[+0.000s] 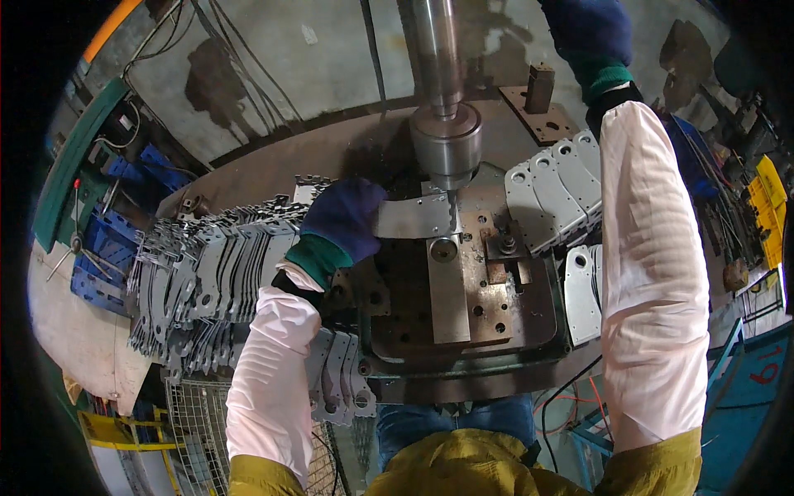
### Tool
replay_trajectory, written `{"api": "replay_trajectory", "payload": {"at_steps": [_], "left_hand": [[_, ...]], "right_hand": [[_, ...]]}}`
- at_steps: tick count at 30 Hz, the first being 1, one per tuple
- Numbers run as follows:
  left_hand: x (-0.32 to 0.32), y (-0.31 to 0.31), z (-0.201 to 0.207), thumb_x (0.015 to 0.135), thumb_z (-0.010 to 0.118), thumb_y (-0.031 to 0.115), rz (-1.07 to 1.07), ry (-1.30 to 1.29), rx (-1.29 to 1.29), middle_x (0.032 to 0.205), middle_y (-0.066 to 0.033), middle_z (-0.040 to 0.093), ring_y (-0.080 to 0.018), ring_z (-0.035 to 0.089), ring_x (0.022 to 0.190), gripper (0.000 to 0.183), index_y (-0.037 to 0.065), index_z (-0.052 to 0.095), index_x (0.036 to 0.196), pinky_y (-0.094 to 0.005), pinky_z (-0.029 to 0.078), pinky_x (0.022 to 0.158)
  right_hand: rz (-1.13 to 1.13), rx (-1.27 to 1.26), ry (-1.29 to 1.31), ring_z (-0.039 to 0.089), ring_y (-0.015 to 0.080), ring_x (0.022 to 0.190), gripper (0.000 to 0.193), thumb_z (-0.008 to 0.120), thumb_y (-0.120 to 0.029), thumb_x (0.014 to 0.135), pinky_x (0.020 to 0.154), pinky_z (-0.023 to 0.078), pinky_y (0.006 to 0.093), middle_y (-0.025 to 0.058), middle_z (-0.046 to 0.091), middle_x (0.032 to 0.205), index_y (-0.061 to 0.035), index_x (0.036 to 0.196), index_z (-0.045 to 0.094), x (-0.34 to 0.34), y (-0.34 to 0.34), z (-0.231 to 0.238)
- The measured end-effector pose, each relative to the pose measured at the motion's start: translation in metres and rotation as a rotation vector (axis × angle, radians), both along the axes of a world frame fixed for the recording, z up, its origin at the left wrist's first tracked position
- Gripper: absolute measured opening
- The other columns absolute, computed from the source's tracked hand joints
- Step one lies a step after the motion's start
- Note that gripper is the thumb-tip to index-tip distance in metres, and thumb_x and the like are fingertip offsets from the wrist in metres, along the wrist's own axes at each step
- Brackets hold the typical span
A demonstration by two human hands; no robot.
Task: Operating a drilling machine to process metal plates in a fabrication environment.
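Observation:
My left hand (341, 217), in a dark blue glove with a green cuff, is closed on the left end of a flat grey metal plate (412, 219). The plate's right end lies at the top of a steel fixture block (450, 302), directly below a machine's spindle chuck (447, 145). I cannot see for sure whether the tool touches the plate. My right hand (589, 41), gloved the same way, is raised at the top right. Its fingers run out of the picture, so what it holds, if anything, is hidden.
Stacked metal plates (223, 264) crowd the table left of the fixture. More plates with holes (550, 186) stand on the right. A steel post on a base (540, 89) is at the back right. Blue crates (103, 260) and a wire basket (203, 413) are at the left.

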State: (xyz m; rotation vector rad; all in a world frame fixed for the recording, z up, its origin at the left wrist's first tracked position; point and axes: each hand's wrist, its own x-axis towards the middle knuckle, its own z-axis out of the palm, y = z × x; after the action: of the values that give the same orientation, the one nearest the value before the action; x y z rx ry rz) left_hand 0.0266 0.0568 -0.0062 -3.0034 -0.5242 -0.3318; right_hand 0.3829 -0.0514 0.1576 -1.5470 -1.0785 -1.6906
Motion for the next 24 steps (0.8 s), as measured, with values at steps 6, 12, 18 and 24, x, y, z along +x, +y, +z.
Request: {"api": "replay_trajectory", "payload": {"at_steps": [6,12,18,24], "left_hand": [[0.01,-0.004,0.0,0.061,0.075,0.02,0.001,0.019,0.012,0.099,-0.0143,0.063,-0.0369,0.063,0.095,0.039,0.011,0.062,0.096,-0.0452,0.054,0.084],[0.001,-0.002,0.004,0.062,0.076,0.019,0.008,0.036,-0.056,0.102,-0.0152,0.063,-0.0384,0.062,0.099,0.042,0.011,0.062,0.101,-0.0459,0.053,0.088],[0.003,0.0,0.003,0.066,0.076,0.019,-0.038,0.066,-0.036,0.106,-0.0169,0.064,-0.0414,0.063,0.102,0.044,0.01,0.062,0.107,-0.0482,0.053,0.09],[0.002,-0.008,0.005,0.066,0.076,0.025,0.11,0.095,-0.078,0.104,-0.0176,0.067,-0.0397,0.063,0.103,0.038,0.011,0.067,0.1,-0.0483,0.051,0.094]], "right_hand": [[0.106,-0.018,0.125,0.065,0.041,0.07,0.025,0.063,-0.032,0.096,0.058,0.051,0.0519,0.017,0.065,0.076,-0.0097,0.084,0.063,0.004,-0.002,-0.004],[0.387,0.068,0.527,0.067,0.0445,0.079,0.031,0.062,-0.038,0.095,0.067,0.053,0.0547,0.0207,0.069,0.08,-0.0089,0.087,0.068,-0.022,-0.005,0.001],[-0.013,-0.146,-0.057,0.069,0.0389,0.08,0.02,0.066,-0.029,0.093,0.067,0.057,0.0477,0.0156,0.07,0.091,-0.0197,0.111,0.069,-0.013,-0.027,0.003],[0.46,-0.291,0.861,0.07,0.0405,0.082,0.063,0.058,-0.067,0.089,0.075,0.053,0.0477,0.0188,0.071,0.083,-0.006,0.098,0.071,-0.043,-0.065,0.007]]}}
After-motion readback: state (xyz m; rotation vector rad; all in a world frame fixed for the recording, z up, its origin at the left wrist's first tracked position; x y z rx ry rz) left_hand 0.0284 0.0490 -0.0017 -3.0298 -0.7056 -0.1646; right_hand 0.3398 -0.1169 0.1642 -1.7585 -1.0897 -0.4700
